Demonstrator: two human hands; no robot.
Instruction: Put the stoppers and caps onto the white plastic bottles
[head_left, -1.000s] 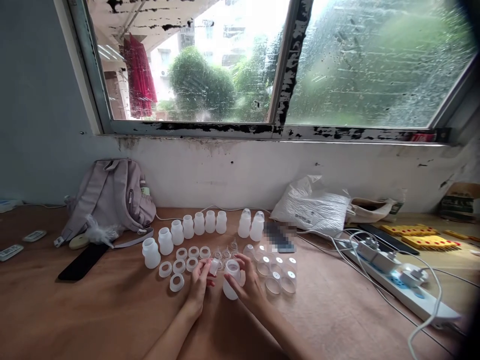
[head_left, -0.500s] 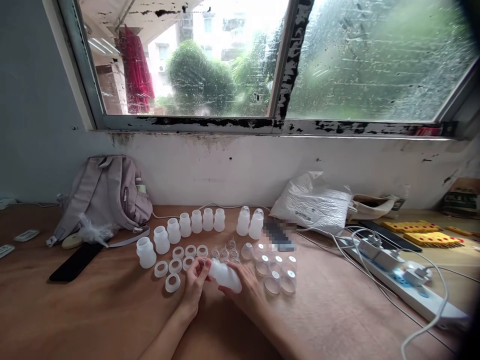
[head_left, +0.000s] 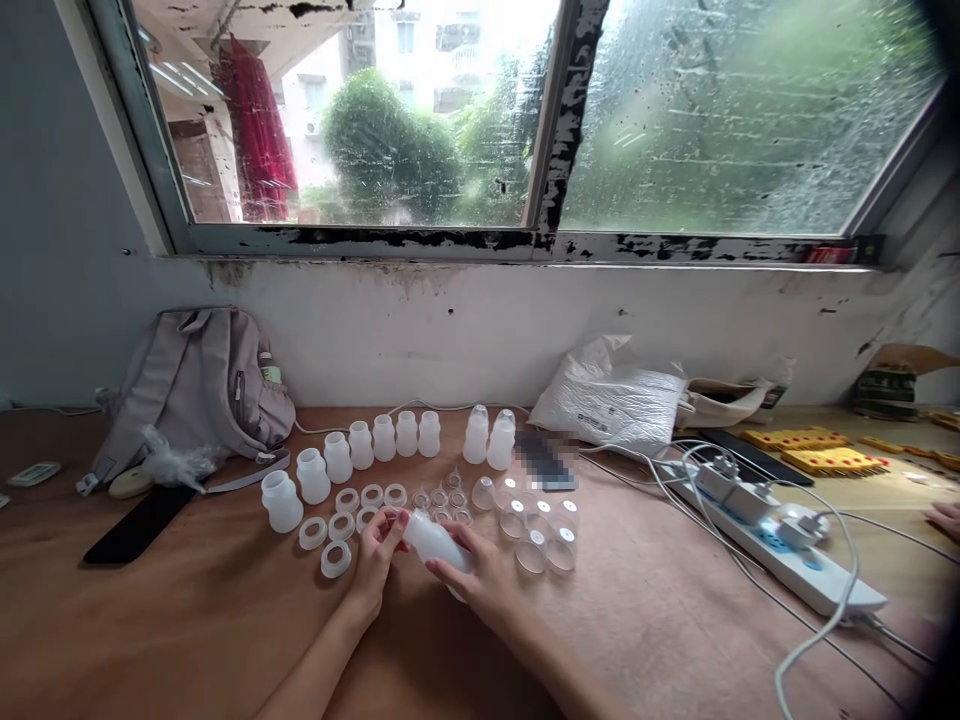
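Observation:
A frosted white baby bottle [head_left: 435,542] lies tilted between my two hands above the table, its top toward the left. My right hand [head_left: 486,578] is wrapped round its body. At the top end, the fingers of my left hand [head_left: 381,548] are closed on the bottle's collar, which they partly hide. White collar rings [head_left: 336,559] lie left of my left hand. Just beyond the bottle are clear teats [head_left: 439,497]. To the right of my right hand stand several clear domed caps [head_left: 531,552].
Open bottle bodies [head_left: 282,502] stand in a curved row behind, beside two capped bottles [head_left: 501,440]. A backpack [head_left: 202,380] and black phone [head_left: 139,525] are at left. At right lie a power strip [head_left: 787,550], cables and yellow pieces [head_left: 832,460]. Another person's hand [head_left: 945,518] shows at the right edge.
The view has shifted slightly, so things sit further left. Both hands still hold the bottle, which has turned a little in them. Another person's hand has come into view at the right edge.

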